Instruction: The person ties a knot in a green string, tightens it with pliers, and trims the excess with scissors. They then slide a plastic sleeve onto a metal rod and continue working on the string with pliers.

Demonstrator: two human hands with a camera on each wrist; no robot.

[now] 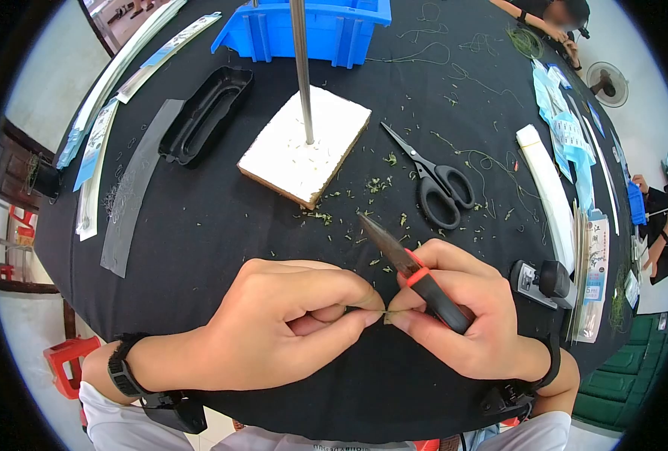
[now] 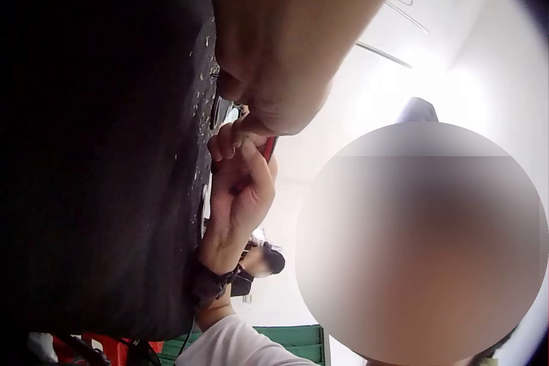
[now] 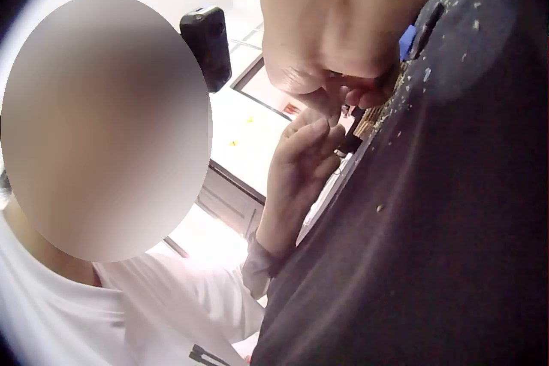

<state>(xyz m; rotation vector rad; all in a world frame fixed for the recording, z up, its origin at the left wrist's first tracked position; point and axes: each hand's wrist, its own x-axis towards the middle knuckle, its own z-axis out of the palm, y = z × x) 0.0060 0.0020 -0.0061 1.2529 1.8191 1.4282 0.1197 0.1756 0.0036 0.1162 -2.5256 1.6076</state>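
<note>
In the head view the left hand (image 1: pixel 296 323) pinches one end of a small thin greenish piece (image 1: pixel 386 316) between thumb and forefinger. The right hand (image 1: pixel 469 316) pinches its other side, the fingertips of both hands almost meeting. Within the right hand's curled fingers also lies a pointed tool with red and black handles (image 1: pixel 441 299), its dark tip pointing up and left. The left wrist view shows the right hand (image 2: pixel 244 186) beyond the left hand (image 2: pixel 274 83). From the right wrist, the left hand (image 3: pixel 300 160) appears below the right hand (image 3: pixel 330 48); the piece cannot be made out there.
Black scissors (image 1: pixel 441 188) lie beyond the right hand, amid green scraps. Farther back are a white-topped block (image 1: pixel 289 150) with an upright metal rod (image 1: pixel 302 68), a black tray (image 1: pixel 208 113) and a blue crate (image 1: pixel 304 34). A stapler-like device (image 1: pixel 538 283) and packets (image 1: pixel 594 278) lie right.
</note>
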